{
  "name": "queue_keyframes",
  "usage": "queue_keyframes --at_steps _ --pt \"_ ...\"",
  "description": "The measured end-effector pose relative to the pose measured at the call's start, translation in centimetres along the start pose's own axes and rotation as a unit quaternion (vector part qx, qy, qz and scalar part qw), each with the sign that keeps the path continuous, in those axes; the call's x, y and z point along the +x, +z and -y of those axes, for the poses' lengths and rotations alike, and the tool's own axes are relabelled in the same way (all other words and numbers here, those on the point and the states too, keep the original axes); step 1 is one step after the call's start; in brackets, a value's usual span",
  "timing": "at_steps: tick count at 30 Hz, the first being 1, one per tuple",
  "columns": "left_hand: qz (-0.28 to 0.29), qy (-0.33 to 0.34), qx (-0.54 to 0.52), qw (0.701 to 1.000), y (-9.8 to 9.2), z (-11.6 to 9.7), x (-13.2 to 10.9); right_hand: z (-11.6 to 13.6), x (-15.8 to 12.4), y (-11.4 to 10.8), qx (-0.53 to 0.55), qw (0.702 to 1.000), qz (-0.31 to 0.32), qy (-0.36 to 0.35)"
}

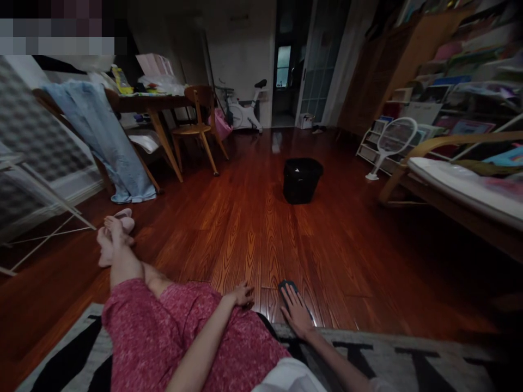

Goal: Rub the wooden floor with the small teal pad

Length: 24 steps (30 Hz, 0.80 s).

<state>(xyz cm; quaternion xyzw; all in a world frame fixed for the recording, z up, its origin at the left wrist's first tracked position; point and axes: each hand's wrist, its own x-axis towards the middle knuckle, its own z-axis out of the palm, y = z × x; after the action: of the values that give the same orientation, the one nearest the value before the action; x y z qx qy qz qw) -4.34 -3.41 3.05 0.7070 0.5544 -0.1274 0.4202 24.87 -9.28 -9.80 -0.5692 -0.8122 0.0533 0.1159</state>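
Observation:
My right hand (298, 314) lies flat, fingers stretched out, over a dark, flat, rounded object (282, 285) on the floorboards. Most of that object is under the hand, so its kind cannot be made out. My left hand (243, 294) hangs loosely beside my thigh, its fingers apart and slightly bent, with nothing seen in them. Pink-red patterned clothing (151, 332) covers my outstretched legs. Farther forward, a black bin (301, 182) stands upright on the wooden floor (245, 223), apart from both hands.
A patterned rug (425, 354) lies beneath me. At left are a white metal rack (47, 196), light blue jeans (96, 136) over a chair, and a table (157, 102). A bench-like seat (469, 188) and a white racket-shaped object (396, 136) stand at right, an exercise bike (245, 111) at the back.

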Motion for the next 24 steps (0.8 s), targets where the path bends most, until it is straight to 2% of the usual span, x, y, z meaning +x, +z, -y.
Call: queue_keyframes --at_steps 3,9,11,13,15,17,21,24 --pt "0.004 -0.005 0.003 1.000 -0.1 -0.2 -0.2 0.3 3.4 -0.3 -0.002 1.000 -0.003 0.026" --pt "-0.001 -0.010 0.013 1.000 -0.6 -0.8 -0.9 0.2 13.1 -1.6 0.001 0.997 0.013 0.070" --pt "-0.005 -0.012 0.016 1.000 -0.7 -1.1 -1.2 0.2 15.1 -1.6 0.004 0.997 0.009 0.077" --pt "-0.009 -0.013 0.019 1.000 -0.8 -1.3 -1.4 0.1 15.8 -1.3 0.006 0.997 0.011 0.081" --pt "-0.013 -0.014 0.021 1.000 -0.9 -1.5 -1.4 -0.1 15.2 -0.9 0.004 0.997 0.015 0.076" --pt "-0.014 -0.014 0.019 1.000 -0.9 -1.6 -1.4 -0.5 13.1 -0.4 0.002 0.999 0.010 0.053" --pt "-0.016 -0.009 0.009 1.000 -0.7 -1.2 -1.2 -1.3 6.3 0.1 0.001 1.000 0.002 -0.005" --pt "-0.016 -0.006 0.000 1.000 -0.4 -0.7 -0.8 -1.2 1.5 -0.4 -0.001 1.000 0.013 -0.011"
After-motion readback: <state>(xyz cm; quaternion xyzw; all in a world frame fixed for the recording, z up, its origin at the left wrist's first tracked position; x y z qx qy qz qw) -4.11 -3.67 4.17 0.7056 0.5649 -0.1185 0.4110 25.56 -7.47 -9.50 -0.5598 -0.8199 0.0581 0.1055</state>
